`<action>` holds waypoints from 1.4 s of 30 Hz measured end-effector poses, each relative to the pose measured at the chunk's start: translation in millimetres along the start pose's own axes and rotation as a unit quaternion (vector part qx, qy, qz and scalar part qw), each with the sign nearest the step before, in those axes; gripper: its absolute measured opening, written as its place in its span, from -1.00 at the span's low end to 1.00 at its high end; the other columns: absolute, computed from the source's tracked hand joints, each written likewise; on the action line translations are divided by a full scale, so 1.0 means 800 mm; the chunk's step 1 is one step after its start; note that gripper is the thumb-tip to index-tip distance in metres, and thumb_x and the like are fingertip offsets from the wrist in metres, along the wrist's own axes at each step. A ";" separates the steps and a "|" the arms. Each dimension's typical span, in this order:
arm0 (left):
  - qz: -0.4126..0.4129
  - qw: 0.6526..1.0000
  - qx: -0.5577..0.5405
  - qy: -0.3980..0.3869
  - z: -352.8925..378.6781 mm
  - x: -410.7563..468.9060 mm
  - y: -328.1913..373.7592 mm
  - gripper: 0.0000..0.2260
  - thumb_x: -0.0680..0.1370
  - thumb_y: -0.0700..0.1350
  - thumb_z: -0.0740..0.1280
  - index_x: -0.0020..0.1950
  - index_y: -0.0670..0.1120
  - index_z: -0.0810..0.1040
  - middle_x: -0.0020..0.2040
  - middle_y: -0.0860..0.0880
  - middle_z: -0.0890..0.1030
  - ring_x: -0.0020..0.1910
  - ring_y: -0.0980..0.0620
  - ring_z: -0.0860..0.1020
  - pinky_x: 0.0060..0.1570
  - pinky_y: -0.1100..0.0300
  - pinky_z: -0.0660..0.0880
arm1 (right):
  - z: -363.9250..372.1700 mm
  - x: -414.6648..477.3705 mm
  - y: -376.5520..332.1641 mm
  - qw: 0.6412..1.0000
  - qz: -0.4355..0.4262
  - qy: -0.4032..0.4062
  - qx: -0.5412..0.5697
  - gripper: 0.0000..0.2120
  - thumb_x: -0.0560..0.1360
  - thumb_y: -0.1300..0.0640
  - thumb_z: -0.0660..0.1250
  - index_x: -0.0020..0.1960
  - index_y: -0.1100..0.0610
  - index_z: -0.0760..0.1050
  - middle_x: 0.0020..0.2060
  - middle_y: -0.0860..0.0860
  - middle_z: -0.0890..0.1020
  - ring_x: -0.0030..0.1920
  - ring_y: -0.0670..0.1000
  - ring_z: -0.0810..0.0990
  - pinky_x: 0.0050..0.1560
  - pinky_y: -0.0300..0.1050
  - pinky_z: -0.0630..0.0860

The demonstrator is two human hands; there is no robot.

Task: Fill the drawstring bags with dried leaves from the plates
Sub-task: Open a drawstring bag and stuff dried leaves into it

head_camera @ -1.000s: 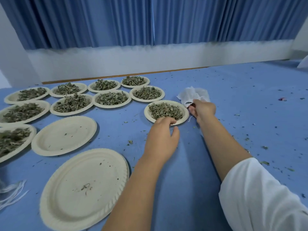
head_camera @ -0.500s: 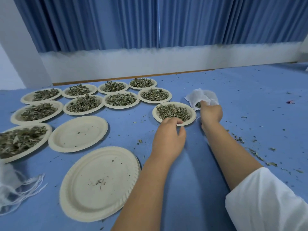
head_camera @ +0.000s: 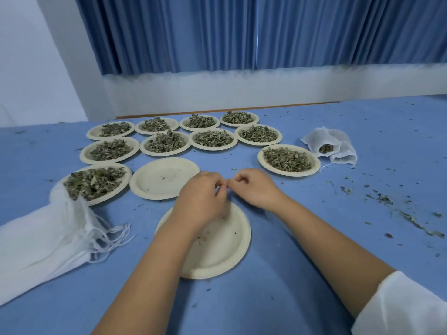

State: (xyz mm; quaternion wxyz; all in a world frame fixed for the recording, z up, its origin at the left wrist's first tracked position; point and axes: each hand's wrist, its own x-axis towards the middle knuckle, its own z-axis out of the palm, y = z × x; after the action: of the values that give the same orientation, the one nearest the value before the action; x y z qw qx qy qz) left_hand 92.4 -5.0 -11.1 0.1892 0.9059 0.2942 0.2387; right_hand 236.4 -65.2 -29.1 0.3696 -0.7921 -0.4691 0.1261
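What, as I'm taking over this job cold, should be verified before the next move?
1. Hands free: left hand and right hand meet fingertips over the near empty plate; pinching anything, cannot tell.
2. Bag in hand: part-filled bag lies on the table, apart from both hands; not ok.
3. Leaves ready: plate of leaves beside that bag is heaped; ok.
4. Spare bags: pile of white bags at left; ok.
5. Table clean: spilled leaves at right; not ok.

Blue curtain point(head_camera: 242, 32) — white wall point(head_camera: 242, 89); blue tablecloth point(head_camera: 268, 298)
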 end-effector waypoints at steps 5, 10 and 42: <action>-0.023 1.000 -0.009 0.017 -0.035 -0.021 -0.051 -0.87 0.58 -0.18 0.29 0.03 -0.13 0.63 -0.01 -0.04 0.61 -0.01 0.00 0.55 0.04 0.14 0.46 | 0.013 -0.019 -0.015 0.991 -0.027 -0.118 -0.057 -0.93 0.42 -0.02 0.45 -0.18 -0.08 0.57 -0.39 -0.20 0.55 -0.39 -0.26 0.49 -0.33 -0.35 0.37; -0.062 0.995 -0.056 0.055 -0.044 -0.028 -0.080 -0.87 0.59 -0.18 0.29 0.01 -0.09 0.65 -0.04 0.05 0.64 -0.04 0.10 0.55 -0.17 0.38 0.32 | 0.009 -0.023 -0.028 0.989 0.029 -0.141 0.044 -0.93 0.48 0.09 0.43 -0.04 0.01 0.67 -0.25 -0.18 0.69 -0.23 -0.26 0.63 -0.18 -0.40 0.50; -0.173 0.975 -0.053 0.125 -0.062 -0.022 -0.118 -0.75 0.58 -0.18 0.22 0.21 -0.15 0.59 0.17 -0.14 0.59 0.12 -0.12 0.54 0.03 0.08 0.44 | 0.116 0.016 -0.136 0.987 -0.077 0.132 0.042 -0.92 0.49 0.09 0.37 -0.04 0.07 0.61 -0.06 0.00 0.61 0.00 -0.08 0.51 -0.09 -0.30 0.30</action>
State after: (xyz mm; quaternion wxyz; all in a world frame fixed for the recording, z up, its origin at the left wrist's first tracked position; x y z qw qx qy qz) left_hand 11.1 64.9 -22.2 0.2367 0.7929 0.4549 0.3292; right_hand 122.0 20.2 -15.3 0.4699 -0.7469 -0.4703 0.0110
